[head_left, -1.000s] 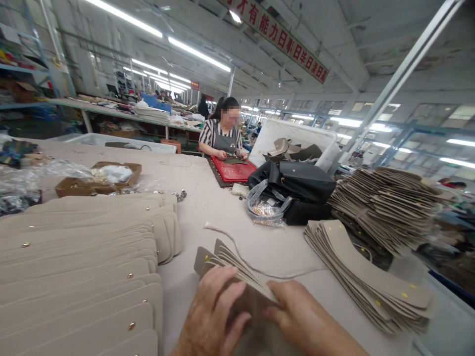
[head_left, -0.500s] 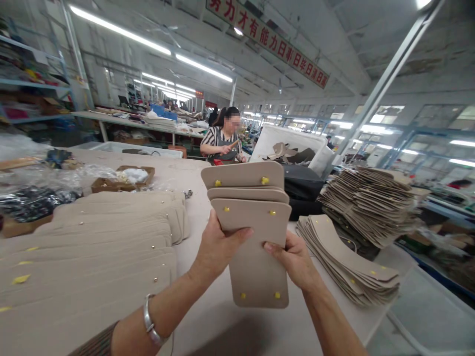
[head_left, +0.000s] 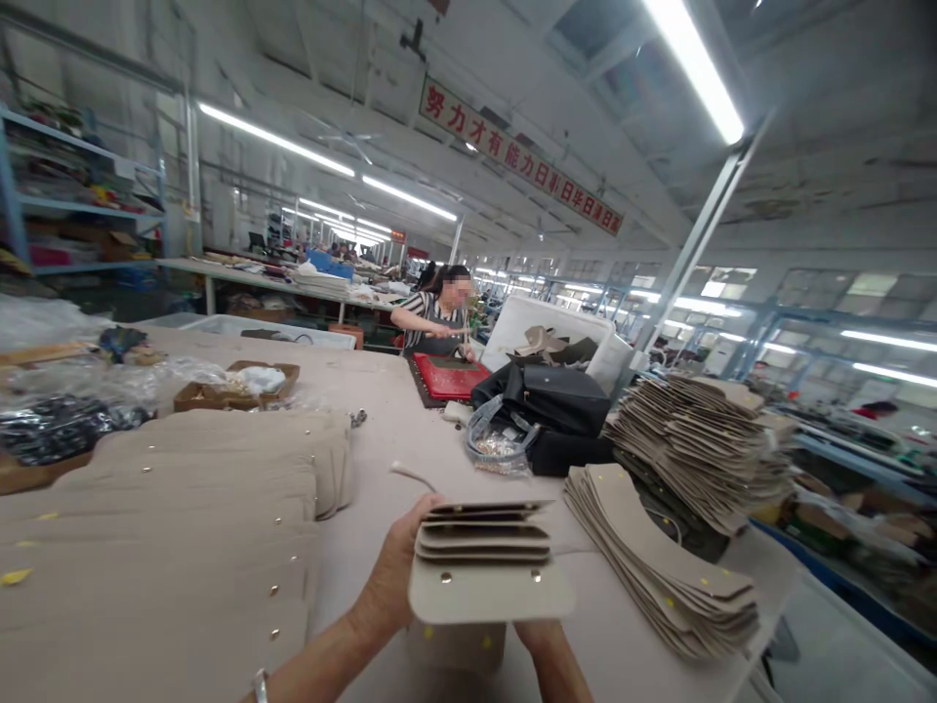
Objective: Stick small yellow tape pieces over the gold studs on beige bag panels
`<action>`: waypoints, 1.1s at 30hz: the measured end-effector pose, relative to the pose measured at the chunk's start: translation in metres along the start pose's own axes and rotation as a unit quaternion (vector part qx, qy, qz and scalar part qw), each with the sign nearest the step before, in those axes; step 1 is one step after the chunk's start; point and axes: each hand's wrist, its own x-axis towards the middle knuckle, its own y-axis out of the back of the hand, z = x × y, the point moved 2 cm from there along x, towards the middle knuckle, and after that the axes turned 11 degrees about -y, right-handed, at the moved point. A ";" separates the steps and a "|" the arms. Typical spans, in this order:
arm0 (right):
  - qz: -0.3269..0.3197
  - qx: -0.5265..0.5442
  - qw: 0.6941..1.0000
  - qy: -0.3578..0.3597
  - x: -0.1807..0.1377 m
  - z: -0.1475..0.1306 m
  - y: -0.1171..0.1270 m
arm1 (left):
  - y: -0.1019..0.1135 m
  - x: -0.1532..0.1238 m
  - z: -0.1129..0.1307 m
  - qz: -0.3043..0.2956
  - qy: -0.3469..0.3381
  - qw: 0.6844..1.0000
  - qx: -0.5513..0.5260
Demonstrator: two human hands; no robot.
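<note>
A small stack of beige leather-like panels (head_left: pixel 492 594) is held over the table in front of me. The front panel shows two metal snap studs, and a blurred lower piece beneath it bears yellow marks. My left hand (head_left: pixel 391 576) is closed around the stack's left edge, its fingertips hidden behind. Below the right side, my right hand (head_left: pixel 546 644) grips from underneath, its fingers largely covered by the panels. To the left lie overlapping rows of beige panels (head_left: pixel 183 547) with metal studs and yellow tabs. Curved beige strips (head_left: pixel 659 566) are stacked to the right.
Behind the strips rises a tall pile of beige pieces (head_left: pixel 688 449). Black bags (head_left: pixel 560 400) and a clear plastic bag of small hardware (head_left: pixel 502 444) stand ahead. A co-worker (head_left: pixel 439 312) works at a red board (head_left: pixel 450 376). Small cardboard trays (head_left: pixel 241 386) sit far left.
The panels have come lower and tipped, so their stacked edges and metal studs now face me. My right hand has slid beneath them. The view has tilted up, showing the red board.
</note>
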 end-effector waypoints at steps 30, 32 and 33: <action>0.086 0.085 0.991 -0.049 -0.022 0.060 0.012 | -0.024 -0.014 -0.025 -0.024 0.050 0.998 -0.024; 0.111 0.078 0.989 -0.063 -0.020 0.067 0.013 | -0.027 -0.012 -0.015 -0.016 0.046 0.999 -0.025; 0.117 0.079 0.988 -0.068 -0.020 0.068 0.014 | -0.029 -0.010 -0.009 -0.013 0.047 0.999 -0.022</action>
